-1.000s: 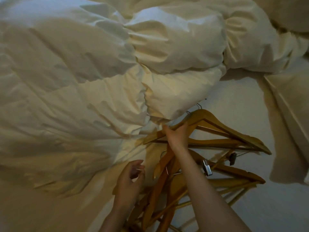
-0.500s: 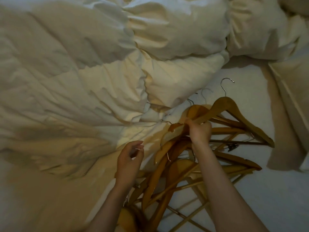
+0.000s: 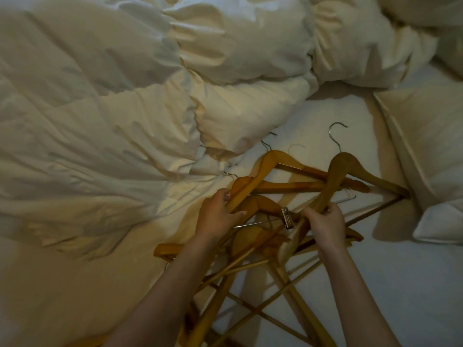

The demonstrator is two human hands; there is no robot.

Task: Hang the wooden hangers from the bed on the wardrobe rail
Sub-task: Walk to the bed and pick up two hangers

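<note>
A tangled pile of several wooden hangers with metal hooks lies on the white bed sheet. My right hand grips the left shoulder of a darker hanger, whose steel hook points up and away. My left hand closes on the arm of a lighter hanger at the pile's left edge. A metal clip of a clip hanger shows between my hands. The wardrobe rail is not in view.
A rumpled cream duvet covers the left and top of the bed, touching the pile's far edge. A white pillow lies at the right, close to the darker hanger's right tip.
My left hand has reached forward and taken hold of a hanger arm. My right hand has slid down the darker hanger, which has swung rightwards towards the pillow.
</note>
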